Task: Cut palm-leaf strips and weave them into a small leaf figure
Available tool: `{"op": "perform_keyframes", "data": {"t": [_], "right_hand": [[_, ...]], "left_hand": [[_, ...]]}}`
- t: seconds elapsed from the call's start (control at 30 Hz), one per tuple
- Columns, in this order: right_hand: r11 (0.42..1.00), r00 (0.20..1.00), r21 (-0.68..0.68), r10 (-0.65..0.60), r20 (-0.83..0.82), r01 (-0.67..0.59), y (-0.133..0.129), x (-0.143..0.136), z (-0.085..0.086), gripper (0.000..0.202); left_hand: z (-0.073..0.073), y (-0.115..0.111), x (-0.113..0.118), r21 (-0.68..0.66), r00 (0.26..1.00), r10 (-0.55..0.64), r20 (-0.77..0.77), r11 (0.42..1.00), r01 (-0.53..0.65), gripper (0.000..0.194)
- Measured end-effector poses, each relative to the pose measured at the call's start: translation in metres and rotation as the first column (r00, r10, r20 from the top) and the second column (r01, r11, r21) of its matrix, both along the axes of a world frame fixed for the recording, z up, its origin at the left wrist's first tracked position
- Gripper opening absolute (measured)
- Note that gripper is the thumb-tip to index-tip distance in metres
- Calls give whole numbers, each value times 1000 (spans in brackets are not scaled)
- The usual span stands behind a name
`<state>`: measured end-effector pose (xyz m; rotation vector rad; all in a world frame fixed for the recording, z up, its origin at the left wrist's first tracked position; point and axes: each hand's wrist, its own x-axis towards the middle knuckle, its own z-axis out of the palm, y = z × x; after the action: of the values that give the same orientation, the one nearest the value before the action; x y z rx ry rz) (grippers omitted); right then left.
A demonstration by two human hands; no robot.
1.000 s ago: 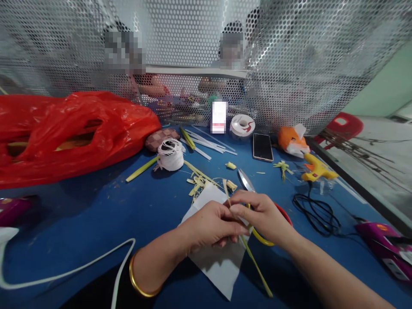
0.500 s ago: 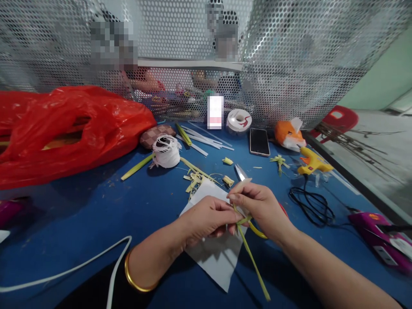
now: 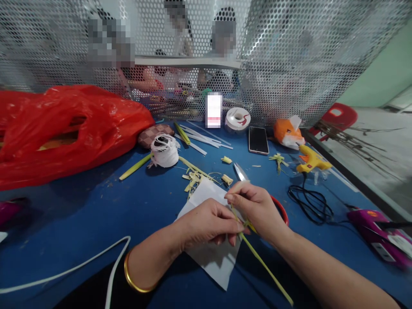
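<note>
My left hand (image 3: 214, 223) pinches a thin green plant strip (image 3: 265, 268) between thumb and fingers, over a white paper sheet (image 3: 212, 264). Just above it, my right hand (image 3: 254, 206) is closed on the upper part of the same strip. The strip's long end hangs down to the lower right. Behind my right hand lie scissors, with the blades (image 3: 240, 172) pointing away and part of a red handle (image 3: 281, 210) showing; my hand hides the rest. Yellowish plant scraps (image 3: 192, 180) lie at the paper's far edge.
A red plastic bag (image 3: 74, 133) fills the far left. White cord (image 3: 165, 150), a tape roll (image 3: 238, 119) and a phone (image 3: 258, 140) sit toward the back. At right are a yellow glue gun (image 3: 313, 159) and a purple device (image 3: 378, 236). People sit behind perforated mesh.
The strip's hanging end has swung to the right and reaches lower. My two hands stay close together, with slight finger shifts. Another person's head now shows behind the mesh.
</note>
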<state>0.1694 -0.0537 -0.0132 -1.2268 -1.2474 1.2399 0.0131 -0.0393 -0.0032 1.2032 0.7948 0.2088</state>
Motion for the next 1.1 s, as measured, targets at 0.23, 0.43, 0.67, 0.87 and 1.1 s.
{"op": "perform_keyframes", "data": {"t": [0.23,0.43,0.67,0.87,1.1], "right_hand": [[999,999,35,6,32,-7,-1,-2,-2,15],[1000,999,25,6,43,-7,0,-3,-2,18],[996,995,31,-82,62,81,13,15,11,43],[983,917,179,-34,397,-41,13,26,11,42],[953,827,276,-55,560,-124,7,16,4,25]], "left_hand": [[-1,0,0,-53,999,-37,-8,998,36,22],[3,-1,2,-72,999,-19,-35,997,17,21],[5,4,-2,-139,984,149,102,981,-134,36],[3,9,-4,-151,957,252,144,961,-230,47],[3,4,-2,-120,974,220,61,970,-212,33]]}}
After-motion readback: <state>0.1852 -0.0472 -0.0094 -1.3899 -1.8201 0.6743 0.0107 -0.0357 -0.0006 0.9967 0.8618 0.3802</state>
